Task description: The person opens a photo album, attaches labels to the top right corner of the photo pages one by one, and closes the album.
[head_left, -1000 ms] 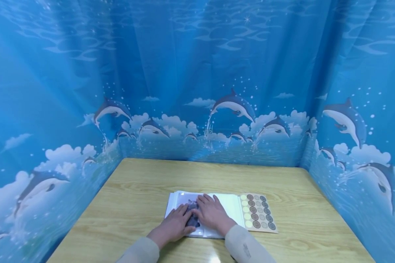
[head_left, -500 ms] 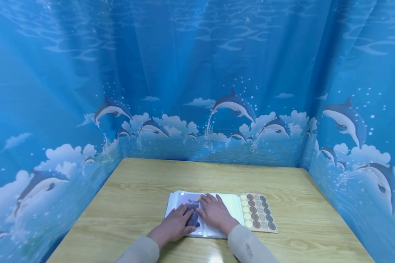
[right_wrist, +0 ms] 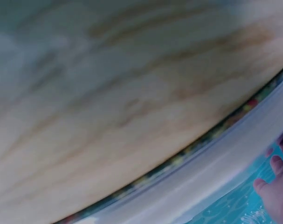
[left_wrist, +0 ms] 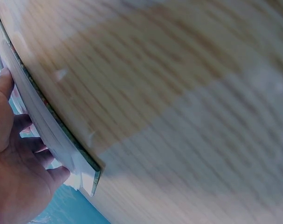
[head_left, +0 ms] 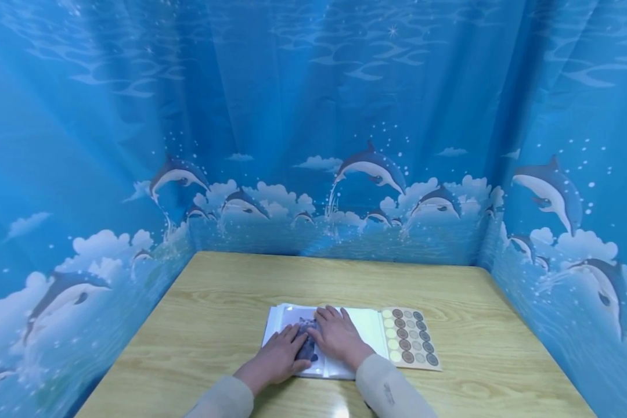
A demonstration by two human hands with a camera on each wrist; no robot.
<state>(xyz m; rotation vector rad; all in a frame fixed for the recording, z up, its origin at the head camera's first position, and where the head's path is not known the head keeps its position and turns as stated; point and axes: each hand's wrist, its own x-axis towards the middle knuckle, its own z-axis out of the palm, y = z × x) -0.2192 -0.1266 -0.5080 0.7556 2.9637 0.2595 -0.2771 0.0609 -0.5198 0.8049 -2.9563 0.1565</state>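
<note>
An open album with clear-sleeved white pages [head_left: 368, 328] lies on the table. On its left page is a picture of a grey cat [head_left: 307, 350], partly covered by the hands. My left hand [head_left: 278, 354] rests on that page with fingers extended over the picture's left side. My right hand [head_left: 339, 335] lies with extended fingers across the picture's right edge and the middle of the album. In the left wrist view the album's thick edge [left_wrist: 52, 126] shows under the left fingers; the right wrist view catches its patterned cover edge [right_wrist: 188, 151].
A sheet of round stickers [head_left: 411, 338] in cream, brown and dark rows sits at the album's right edge. The wood-grain table [head_left: 230, 290] meets a blue dolphin-print curtain [head_left: 339, 116] at the back and both sides.
My right hand shifts slightly right, then back left over the picture's right edge. The left hand stays in place on the page. Album and sticker sheet have not moved.
</note>
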